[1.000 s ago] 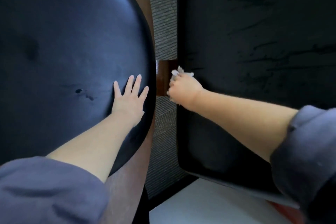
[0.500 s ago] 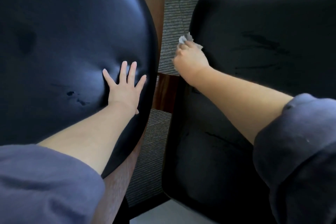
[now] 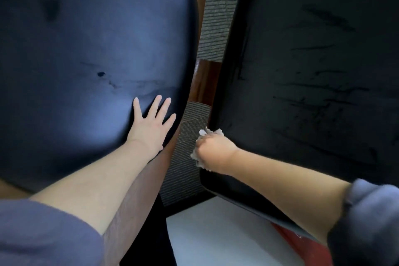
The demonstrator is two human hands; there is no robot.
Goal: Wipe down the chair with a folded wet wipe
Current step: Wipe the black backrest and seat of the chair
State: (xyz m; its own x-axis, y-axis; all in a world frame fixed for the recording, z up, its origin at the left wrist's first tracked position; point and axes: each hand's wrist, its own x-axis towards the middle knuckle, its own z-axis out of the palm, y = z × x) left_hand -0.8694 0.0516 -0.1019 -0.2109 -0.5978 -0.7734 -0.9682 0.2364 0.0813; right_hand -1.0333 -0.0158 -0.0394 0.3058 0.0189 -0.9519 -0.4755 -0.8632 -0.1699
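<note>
A black padded chair fills the view. Its seat [image 3: 313,60] lies to the right, with dark wet streaks across it. Its rounded backrest [image 3: 86,60] is on the left. My right hand [image 3: 216,150] grips a crumpled white wet wipe [image 3: 208,132] and holds it against the seat's left edge, near the front corner. Most of the wipe is hidden inside my fist. My left hand [image 3: 152,123] rests flat on the backrest near its right rim, fingers spread.
Between backrest and seat I see grey ribbed carpet [image 3: 218,28] and a brown wooden frame piece [image 3: 204,80]. A brown wooden edge [image 3: 138,201] runs under the backrest. A white surface [image 3: 226,233] lies below the seat's front corner.
My right hand slid the wipe back along the seat's left edge, from the far end toward the near corner. My left hand stayed pressed on the backrest.
</note>
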